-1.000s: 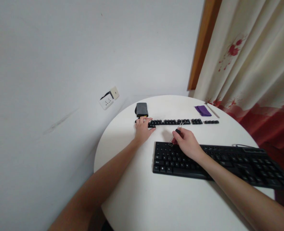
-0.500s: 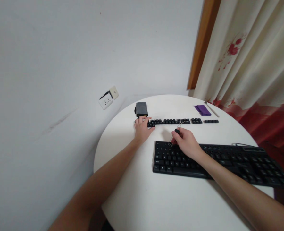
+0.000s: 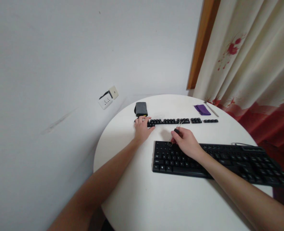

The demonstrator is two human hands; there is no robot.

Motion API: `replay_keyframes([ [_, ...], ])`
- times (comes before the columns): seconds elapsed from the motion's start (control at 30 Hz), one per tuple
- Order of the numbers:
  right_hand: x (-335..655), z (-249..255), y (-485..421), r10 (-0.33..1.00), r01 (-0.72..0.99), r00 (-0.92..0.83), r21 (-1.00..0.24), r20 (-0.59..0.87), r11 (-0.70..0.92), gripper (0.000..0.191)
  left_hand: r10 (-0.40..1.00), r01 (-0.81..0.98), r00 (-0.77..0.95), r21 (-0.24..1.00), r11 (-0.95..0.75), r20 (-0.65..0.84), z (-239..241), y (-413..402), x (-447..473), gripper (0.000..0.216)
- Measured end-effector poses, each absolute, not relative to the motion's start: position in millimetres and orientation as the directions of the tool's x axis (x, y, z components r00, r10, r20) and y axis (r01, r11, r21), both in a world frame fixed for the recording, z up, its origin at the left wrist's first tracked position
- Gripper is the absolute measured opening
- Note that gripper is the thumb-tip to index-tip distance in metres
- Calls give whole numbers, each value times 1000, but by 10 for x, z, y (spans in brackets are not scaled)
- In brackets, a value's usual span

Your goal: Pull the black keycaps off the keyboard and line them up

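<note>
My right hand is closed on a keycap puller with a dark grip and wire loops at both ends. Its lower wire loop reaches the upper-left keys of a black keyboard, which lies flat on the white table. My left hand rests at the left end of a row of loose black keycaps, thumb and fingers apart around the end caps. Whether its fingertips touch any cap is hard to make out. The row stretches rightward in several groups behind the keyboard.
A grey folded pouch lies behind my left hand. At the back right are a purple cloth and a thin pale stick. The round white table borders a wall with a socket; a curtain hangs at the right.
</note>
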State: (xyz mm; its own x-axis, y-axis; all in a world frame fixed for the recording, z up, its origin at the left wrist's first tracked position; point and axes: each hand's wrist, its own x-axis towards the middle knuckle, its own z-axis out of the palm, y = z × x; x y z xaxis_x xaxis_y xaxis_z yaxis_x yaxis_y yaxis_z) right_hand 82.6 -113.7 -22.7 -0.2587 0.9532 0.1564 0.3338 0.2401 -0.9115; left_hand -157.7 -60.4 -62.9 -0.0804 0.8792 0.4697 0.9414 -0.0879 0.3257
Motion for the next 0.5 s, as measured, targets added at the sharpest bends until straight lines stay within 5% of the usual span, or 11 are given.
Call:
replay_keyframes([
  [0.33, 921, -156, -1078, 923, 360, -285, -864, 258, 353, 28, 865, 931, -62, 342, -130, 498, -617, -610, -1608, 53],
  [0.5, 986, -98, -1047, 881, 353, -385, -838, 276, 416, 28, 816, 833, 212, 337, -438, 537, -473, -725, -1539, 22],
])
